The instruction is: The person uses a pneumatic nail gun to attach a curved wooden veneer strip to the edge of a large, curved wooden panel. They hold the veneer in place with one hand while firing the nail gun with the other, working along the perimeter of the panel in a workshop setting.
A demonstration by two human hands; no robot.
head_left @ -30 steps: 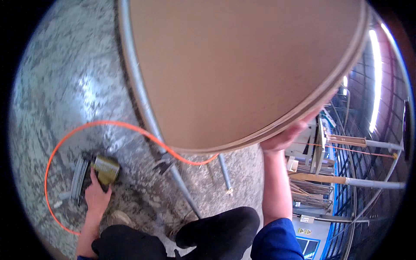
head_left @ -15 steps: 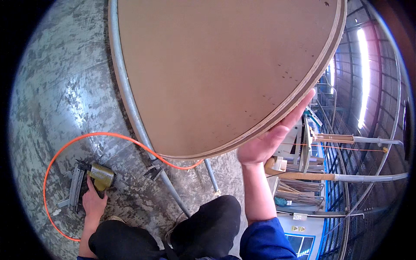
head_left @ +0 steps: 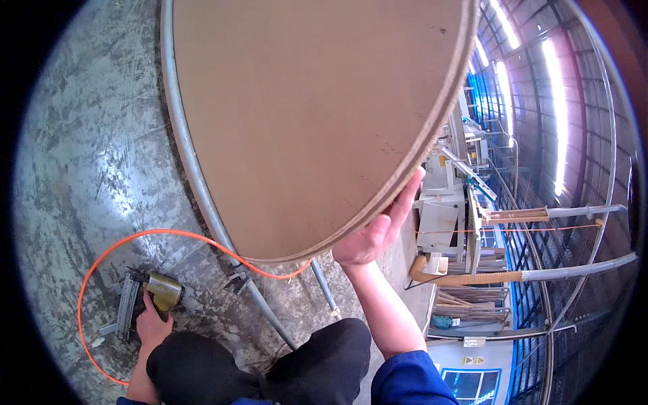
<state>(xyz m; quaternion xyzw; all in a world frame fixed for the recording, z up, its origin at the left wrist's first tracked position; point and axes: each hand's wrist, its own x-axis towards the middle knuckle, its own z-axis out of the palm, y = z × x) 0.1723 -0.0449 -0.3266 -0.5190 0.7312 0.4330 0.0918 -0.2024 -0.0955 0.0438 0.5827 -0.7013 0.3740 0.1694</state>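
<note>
My left hand (head_left: 154, 327) is closed round the grip of a pneumatic nail gun (head_left: 164, 293) with a gold body and a long grey magazine, held low over the floor at the left. An orange air hose (head_left: 155, 231) loops around it and passes across the lower tip of a large brown board (head_left: 297, 128) with a curved, layered rim. Against the right side of that rim lies my right hand (head_left: 371, 239), its palm touching the edge and its fingers stretched out along it. The board's upper end is out of view.
A grey metal pipe (head_left: 194, 165) runs along the board's left side, with a dark clamp-like fitting (head_left: 237, 278) lower down. Another pipe leg (head_left: 323, 287) stands beneath the board's tip. To the right are machinery (head_left: 442, 223), a tan duct hose (head_left: 482, 278) and stacked wood strips (head_left: 472, 300).
The board's right edge has swung to the left, and the board looks narrower. My right hand has moved left and down with it. The nail gun sits slightly lower and further right.
</note>
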